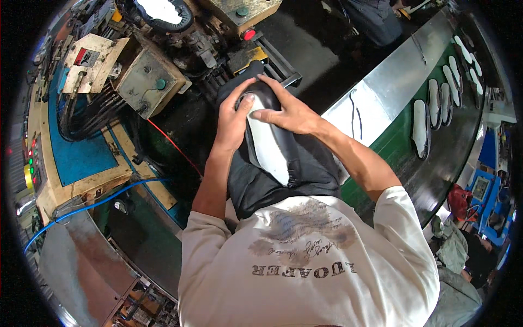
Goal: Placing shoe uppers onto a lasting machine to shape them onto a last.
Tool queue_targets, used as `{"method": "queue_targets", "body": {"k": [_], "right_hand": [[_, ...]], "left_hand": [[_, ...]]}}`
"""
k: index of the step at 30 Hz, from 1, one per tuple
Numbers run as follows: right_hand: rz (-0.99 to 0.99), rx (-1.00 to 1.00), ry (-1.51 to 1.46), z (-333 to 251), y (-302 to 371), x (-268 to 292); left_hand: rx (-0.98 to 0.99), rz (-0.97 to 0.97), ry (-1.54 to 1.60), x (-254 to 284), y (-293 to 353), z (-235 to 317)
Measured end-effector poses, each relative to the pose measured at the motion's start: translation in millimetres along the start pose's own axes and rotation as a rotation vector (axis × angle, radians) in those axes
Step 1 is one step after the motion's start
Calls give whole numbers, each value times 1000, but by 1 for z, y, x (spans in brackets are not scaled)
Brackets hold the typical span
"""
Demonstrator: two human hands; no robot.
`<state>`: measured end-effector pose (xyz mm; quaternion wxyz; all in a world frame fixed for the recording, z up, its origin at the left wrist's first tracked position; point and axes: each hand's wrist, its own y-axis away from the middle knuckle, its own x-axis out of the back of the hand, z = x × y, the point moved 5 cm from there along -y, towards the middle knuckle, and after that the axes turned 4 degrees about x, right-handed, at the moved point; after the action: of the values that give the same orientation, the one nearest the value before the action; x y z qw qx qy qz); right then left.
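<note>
A black shoe upper with a white insole board (267,144) lies sole side up over my lap, its narrower end toward my body. My left hand (233,120) grips its far end from the left, thumb on the white face. From the right, my right hand (290,111) wraps round the same end, its thumb also pressed on the white surface close to the left thumb. The fingers of both hands curl over the dark edge, and their undersides are hidden.
A machine with a control box (150,84) and black hoses stands at the left front; another white-soled shoe (160,13) sits on it. Right of me runs a metal ledge (389,82), beside a dark belt carrying several white-soled uppers (419,128). A blue hose (81,212) crosses at left.
</note>
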<state>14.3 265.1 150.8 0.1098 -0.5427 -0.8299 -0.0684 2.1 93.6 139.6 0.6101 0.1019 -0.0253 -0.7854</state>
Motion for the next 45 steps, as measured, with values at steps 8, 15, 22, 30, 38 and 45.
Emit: {"method": "queue_targets", "body": {"k": [8,15,22,30,38,45], "right_hand": [[21,-248,-626,26,10,10],[28,-277,-617,30,13,9],[53,-307,-607,42,11,3],[12,-292,-1017,62,16,4],[86,-209,-377,73,27,1],[29,-490,-78,19,94,4]], "left_hand": [[218,-124,566,-4,11,-23],[150,-28,212,-22,13,-35],[127,-121,11,-20,4,-36],[196,-148,364,-13,-7,-57],[208,-8,168,-19,11,-52],[469,-214,18,-17,79,-63]]}}
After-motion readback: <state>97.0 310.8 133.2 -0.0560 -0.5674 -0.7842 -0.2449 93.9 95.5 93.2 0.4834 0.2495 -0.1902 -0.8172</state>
